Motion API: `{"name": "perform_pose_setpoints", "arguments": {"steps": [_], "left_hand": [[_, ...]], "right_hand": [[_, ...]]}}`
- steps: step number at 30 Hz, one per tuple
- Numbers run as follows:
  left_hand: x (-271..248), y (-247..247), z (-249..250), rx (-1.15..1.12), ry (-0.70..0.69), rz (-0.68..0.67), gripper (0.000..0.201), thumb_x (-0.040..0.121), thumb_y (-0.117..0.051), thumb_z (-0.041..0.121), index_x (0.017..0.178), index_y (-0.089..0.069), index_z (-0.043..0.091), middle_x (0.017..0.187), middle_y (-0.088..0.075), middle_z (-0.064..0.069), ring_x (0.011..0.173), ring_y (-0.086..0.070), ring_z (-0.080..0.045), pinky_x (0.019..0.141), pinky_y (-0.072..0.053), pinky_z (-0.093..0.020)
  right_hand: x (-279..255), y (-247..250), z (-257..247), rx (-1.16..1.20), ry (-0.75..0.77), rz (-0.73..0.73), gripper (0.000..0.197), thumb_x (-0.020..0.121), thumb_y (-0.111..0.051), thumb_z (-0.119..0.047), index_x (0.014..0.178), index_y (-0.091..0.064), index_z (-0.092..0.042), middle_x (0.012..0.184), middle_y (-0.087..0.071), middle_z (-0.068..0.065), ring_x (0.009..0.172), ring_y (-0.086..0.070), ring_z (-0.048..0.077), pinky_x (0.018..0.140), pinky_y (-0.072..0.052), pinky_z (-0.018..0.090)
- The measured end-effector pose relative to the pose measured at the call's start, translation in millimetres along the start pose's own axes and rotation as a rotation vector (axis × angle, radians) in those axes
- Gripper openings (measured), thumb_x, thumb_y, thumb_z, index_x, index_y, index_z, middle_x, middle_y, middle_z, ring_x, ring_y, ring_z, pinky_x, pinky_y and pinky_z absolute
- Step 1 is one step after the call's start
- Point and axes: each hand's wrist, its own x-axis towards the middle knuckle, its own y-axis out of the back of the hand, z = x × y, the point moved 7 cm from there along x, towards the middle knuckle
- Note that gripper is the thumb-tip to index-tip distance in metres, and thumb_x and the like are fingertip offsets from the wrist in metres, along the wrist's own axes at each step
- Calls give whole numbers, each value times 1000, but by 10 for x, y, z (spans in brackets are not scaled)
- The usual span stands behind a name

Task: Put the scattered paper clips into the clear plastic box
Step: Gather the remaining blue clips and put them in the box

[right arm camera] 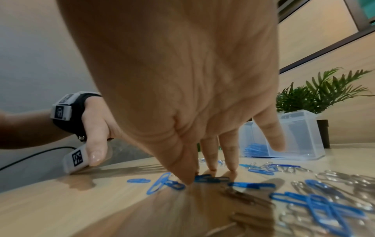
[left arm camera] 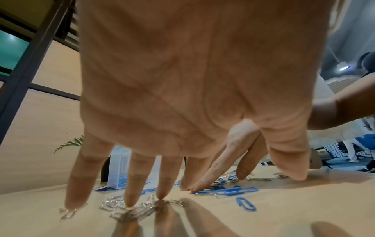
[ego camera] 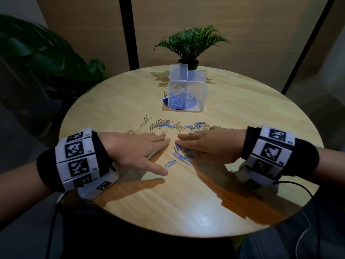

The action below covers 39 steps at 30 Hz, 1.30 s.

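Here, both hands are lying spread and palm-down over the round wooden surface, holding nothing. The left hand is reaching in from the left with its fingers straight, the fingertips pressing down on a few silver paper clips, the thumb stretching toward the near side. The right hand is coming in from the right, its fingers likewise extended, and its fingertips are resting on the blue paper clips gathered just beneath it. The two index fingertips are almost meeting in the middle of the surface.

Just beyond the hands, a scattered band of paper clips, silver mixed with blue, is lying loose across the middle of the surface. One blue clip is sitting alone on the near side of the group, between the left thumb and the right hand.

Farther away, well apart from the hands, the clear plastic box is standing upright with its hinged lid raised, and some blue clips are already lying at its bottom. The box is resting on a dark blue disc. Behind it, at the far edge, a small potted plant is standing in a black pot. Both wrists are wearing black bands carrying white marker blocks.
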Motion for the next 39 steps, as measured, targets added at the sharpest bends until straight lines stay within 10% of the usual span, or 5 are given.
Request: {"name": "perform_pose_setpoints", "arguments": {"steps": [8,21,39], "left_hand": [[30,28,148,70,-55,17,83,83,-28,73,149,8,37,160,10,11,148,5,-14,115,-17,-50],[273,198,-331,-96,144,56,103,81,-38,74,150,11,14,160,14,-1,148,3,-15,120,-8,-42],[78,-10,-191,-20,41,-58,100,62,-25,88,143,18,48,155,29,8,144,23,-23,115,-6,-59]], "right_hand": [[-83,-1,67,-32,-3,66,52,102,-24,-37,151,-14,-24,160,-13,-8,145,-23,16,109,-34,42],[320,186,177,61,-129,19,63,98,-30,-18,152,1,-30,161,6,-1,148,-9,23,116,-22,48],[-72,114,298,103,-38,-86,53,101,-32,-33,143,-9,-56,161,7,-9,149,5,16,118,-12,49]]}}
